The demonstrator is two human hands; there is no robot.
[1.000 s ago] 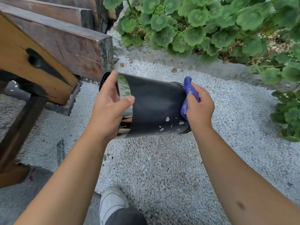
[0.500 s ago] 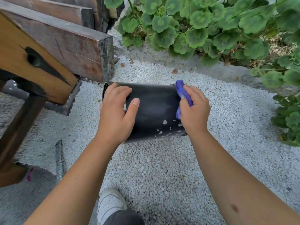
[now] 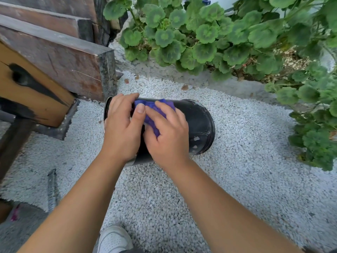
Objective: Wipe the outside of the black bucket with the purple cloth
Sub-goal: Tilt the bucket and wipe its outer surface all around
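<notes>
Head view: a black cylindrical plastic bucket (image 3: 197, 121) lies on its side above white gravel (image 3: 237, 179). The left hand (image 3: 122, 130) grips its open-rim end, fingers (image 3: 125, 99) curled over the wall. Just right of it, the right hand (image 3: 168, 137) presses a crumpled purple cloth (image 3: 155, 108) onto the bucket's side, pinching a fold at the thumb.

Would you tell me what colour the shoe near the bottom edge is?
The shoe is white, clearest in the head view.
</notes>
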